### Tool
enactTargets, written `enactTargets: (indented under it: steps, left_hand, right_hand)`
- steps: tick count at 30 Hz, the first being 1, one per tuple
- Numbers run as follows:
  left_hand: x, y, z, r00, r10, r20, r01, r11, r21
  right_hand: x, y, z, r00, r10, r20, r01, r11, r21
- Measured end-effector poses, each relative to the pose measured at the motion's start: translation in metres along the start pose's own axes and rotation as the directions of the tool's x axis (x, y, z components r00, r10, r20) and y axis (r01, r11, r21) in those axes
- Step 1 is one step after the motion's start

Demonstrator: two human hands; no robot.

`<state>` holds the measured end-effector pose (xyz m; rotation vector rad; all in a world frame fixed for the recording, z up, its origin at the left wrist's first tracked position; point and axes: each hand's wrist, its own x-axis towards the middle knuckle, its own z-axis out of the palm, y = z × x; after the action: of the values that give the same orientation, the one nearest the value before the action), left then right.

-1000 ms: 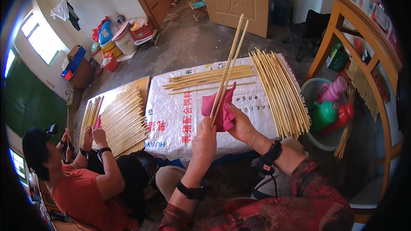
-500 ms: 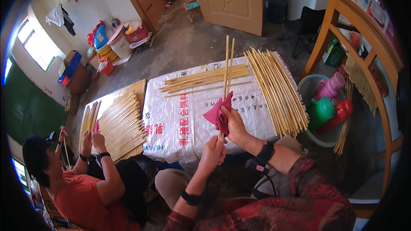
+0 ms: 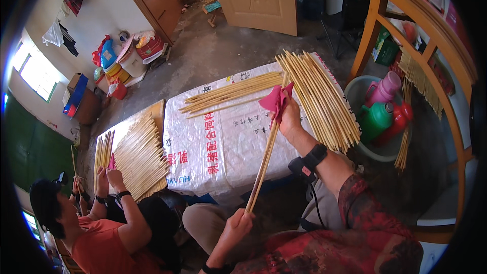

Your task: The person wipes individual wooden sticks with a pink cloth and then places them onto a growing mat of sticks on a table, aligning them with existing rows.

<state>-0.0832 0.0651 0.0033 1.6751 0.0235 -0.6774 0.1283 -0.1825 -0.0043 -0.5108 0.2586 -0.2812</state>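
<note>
Paired sticks (image 3: pixel 263 164) slant from near left to far right, partly over the white sheet (image 3: pixel 234 144).
On my feed their far ends point toward the row of loose sticks (image 3: pixel 322 104); red, black and blue print marks the sheet. The left hand (image 3: pixel 234 231) closes round their near ends; the right hand (image 3: pixel 290 117) grips pink cloth (image 3: pixel 275 100) against them, farther up.

Sticks (image 3: pixel 263 166) smooth wood; rag (image 3: pixel 274 101) matt cloth; table cover (image 3: pixel 236 147) glossy, wrinkled plastic.
</note>
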Motion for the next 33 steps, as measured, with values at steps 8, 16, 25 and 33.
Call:
enactTargets:
  steps: [8, 16, 25, 33]
  left_hand:
    - [-0.055, -0.002, -0.027, 0.999, 0.041, -0.021, -0.037, 0.985, 0.169]
    - [-0.017, 0.031, -0.026, 0.955, 0.073, -0.288, -0.089, 0.995, -0.043]
    - [0.11, 0.062, 0.006, 0.875, 0.337, -0.348, -0.264, 0.934, 0.241]
    - [0.102, 0.051, 0.038, 0.969, 0.196, -0.151, -0.191, 0.981, 0.043]
  right_hand:
    - [0.057, -0.043, -0.048, 0.984, -0.151, 0.092, 0.155, 0.987, -0.04]
    - [0.012, -0.031, 0.0, 0.993, -0.013, 0.118, 0.001, 0.995, 0.096]
    - [-0.095, 0.049, 0.01, 0.877, 0.364, 0.315, -0.279, 0.918, -0.283]
    - [-0.082, 0.038, 0.001, 0.908, 0.383, 0.168, -0.297, 0.874, -0.386]
